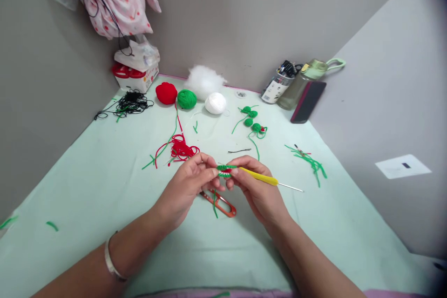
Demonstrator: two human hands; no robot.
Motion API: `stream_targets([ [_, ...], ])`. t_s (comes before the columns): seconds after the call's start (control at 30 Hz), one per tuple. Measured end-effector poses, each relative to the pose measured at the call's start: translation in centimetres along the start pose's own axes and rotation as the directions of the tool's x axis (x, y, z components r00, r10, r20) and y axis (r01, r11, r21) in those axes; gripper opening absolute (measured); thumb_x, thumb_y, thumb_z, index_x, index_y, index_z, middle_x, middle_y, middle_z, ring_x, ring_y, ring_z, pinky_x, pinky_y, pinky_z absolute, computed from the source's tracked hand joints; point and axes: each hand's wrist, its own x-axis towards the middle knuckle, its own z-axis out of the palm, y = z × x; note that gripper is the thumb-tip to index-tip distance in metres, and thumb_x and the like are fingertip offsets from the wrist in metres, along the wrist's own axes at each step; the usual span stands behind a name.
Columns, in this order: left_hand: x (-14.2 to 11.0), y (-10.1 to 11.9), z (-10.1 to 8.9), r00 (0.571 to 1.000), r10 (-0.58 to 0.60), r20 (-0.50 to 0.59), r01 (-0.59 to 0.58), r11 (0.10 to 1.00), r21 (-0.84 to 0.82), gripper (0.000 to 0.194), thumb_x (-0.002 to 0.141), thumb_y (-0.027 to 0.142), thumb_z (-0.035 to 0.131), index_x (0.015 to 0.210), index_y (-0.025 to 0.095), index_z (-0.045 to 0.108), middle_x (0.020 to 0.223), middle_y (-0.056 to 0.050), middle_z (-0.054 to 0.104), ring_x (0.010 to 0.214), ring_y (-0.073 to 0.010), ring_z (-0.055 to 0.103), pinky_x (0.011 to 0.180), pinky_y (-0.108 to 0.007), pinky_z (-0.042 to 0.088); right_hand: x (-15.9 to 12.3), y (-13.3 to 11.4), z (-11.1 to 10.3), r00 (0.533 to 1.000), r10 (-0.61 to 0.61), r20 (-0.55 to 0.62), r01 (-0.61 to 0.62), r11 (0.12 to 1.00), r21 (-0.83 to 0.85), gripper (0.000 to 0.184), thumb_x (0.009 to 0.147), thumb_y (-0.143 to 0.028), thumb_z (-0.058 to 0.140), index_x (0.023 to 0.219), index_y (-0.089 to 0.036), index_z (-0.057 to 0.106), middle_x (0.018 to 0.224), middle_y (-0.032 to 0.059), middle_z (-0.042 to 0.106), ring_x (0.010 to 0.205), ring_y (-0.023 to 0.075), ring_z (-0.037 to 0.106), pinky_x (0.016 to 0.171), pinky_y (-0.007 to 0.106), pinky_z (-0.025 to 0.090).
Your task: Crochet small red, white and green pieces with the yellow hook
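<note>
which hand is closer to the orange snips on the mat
Left. The left hand sits just above the snips, about over their near end; the right hand is off to their right, holding the hook.

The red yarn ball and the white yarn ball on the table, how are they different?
The red yarn ball is flatter and lies at the left end of the row; the white yarn ball is rounder and lies at the right, past the green yarn ball. A red strand trails forward from the red one; the white one looks neatly wound. Both rest untouched on the table.
</note>
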Motion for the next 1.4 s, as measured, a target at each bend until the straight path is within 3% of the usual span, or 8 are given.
stream_targets([
  [0.23,-0.3,-0.1,0.3,0.997,-0.026,0.071,0.026,1.000,-0.001,0.020,0.094,0.036,0.072,0.088,0.018,0.063,0.078,0.002,0.069,0.074,-0.0128,0.068,0.075,-0.027,0.057,-1.1,-0.5,0.2,0.964,-0.263,0.029,0.261,0.927,-0.270,0.007,0.086,-0.022,0.077,0.088,-0.026,0.082,0.087,0.0014,0.072,0.074,0.0140,0.068,0.068,0.026,0.058],
  [0.57,-0.7,-0.6,0.7,0.982,0.186,-0.017,-0.182,0.973,0.142,0.017,0.086,0.023,0.077,0.087,0.020,0.061,0.084,0.004,0.066,0.074,-0.0120,0.071,0.074,-0.025,0.055,-0.9,-0.2,0.2,0.979,-0.204,-0.019,0.199,0.969,-0.146,0.012,0.081,-0.028,0.087,0.086,-0.025,0.076,0.081,0.0003,0.073,0.074,0.0143,0.066,0.068,0.025,0.056],
  [0.77,-0.8,0.1,0.2,0.981,0.195,0.006,-0.193,0.964,0.183,0.018,0.083,0.022,0.082,0.086,0.021,0.064,0.086,0.002,0.066,0.082,-0.0143,0.065,0.075,-0.025,0.052,-1.3,-0.7,0.0,0.941,-0.337,0.038,0.338,0.921,-0.193,0.009,0.084,-0.022,0.084,0.083,-0.024,0.075,0.084,0.0016,0.071,0.080,0.0156,0.067,0.073,0.028,0.057],
  [0.97,-1.0,1.5,-0.1,0.951,0.307,0.033,-0.308,0.941,0.139,0.032,0.095,0.050,0.070,0.081,0.023,0.060,0.083,0.002,0.053,0.082,-0.0147,0.055,0.096,-0.030,0.051,-2.7,-2.3,-0.4,0.878,-0.437,0.194,0.476,0.839,-0.263,0.010,0.089,-0.016,0.079,0.086,-0.025,0.076,0.088,0.0033,0.073,0.080,0.0179,0.069,0.075,0.033,0.058],
  [1.07,-1.5,1.9,0.7,0.966,0.214,0.148,-0.226,0.972,0.066,0.045,0.099,0.059,0.059,0.073,0.022,0.055,0.074,0.003,0.043,0.064,-0.0127,0.042,0.075,-0.025,0.056,-3.2,-2.8,-0.6,0.859,-0.461,0.224,0.509,0.815,-0.275,0.011,0.089,-0.015,0.079,0.086,-0.025,0.076,0.088,0.0038,0.075,0.081,0.0189,0.069,0.076,0.035,0.057],
  [1.2,-2.9,3.7,1.7,0.972,0.079,0.221,-0.019,0.965,-0.260,0.033,0.092,0.049,0.074,0.077,0.021,0.063,0.074,0.004,0.046,0.054,-0.0085,0.036,0.043,-0.014,0.044,-4.1,-3.4,-0.8,0.844,-0.490,0.218,0.535,0.801,-0.268,0.013,0.089,-0.014,0.079,0.088,-0.026,0.075,0.088,0.0033,0.075,0.082,0.0186,0.069,0.075,0.034,0.057],
  [1.3,-4.1,5.2,2.2,0.978,0.180,0.106,-0.128,0.917,-0.378,0.028,0.095,0.054,0.068,0.100,0.027,0.074,0.106,-0.004,0.069,0.091,-0.0157,0.066,0.083,-0.026,0.063,-5.1,-3.8,-0.6,0.840,-0.505,0.197,0.542,0.797,-0.267,0.013,0.089,-0.013,0.079,0.087,-0.026,0.076,0.089,0.0026,0.075,0.081,0.0181,0.069,0.074,0.033,0.056],
  [1.4,-4.8,4.8,2.4,0.906,0.422,0.035,-0.415,0.901,-0.125,0.040,0.098,0.059,0.058,0.081,0.028,0.076,0.116,-0.005,0.074,0.130,-0.0287,0.060,0.118,-0.045,0.045,-6.1,-3.8,-0.3,0.820,-0.551,0.155,0.571,0.773,-0.275,0.015,0.089,-0.012,0.079,0.088,-0.027,0.077,0.088,0.0027,0.075,0.080,0.0185,0.069,0.072,0.034,0.056],
])
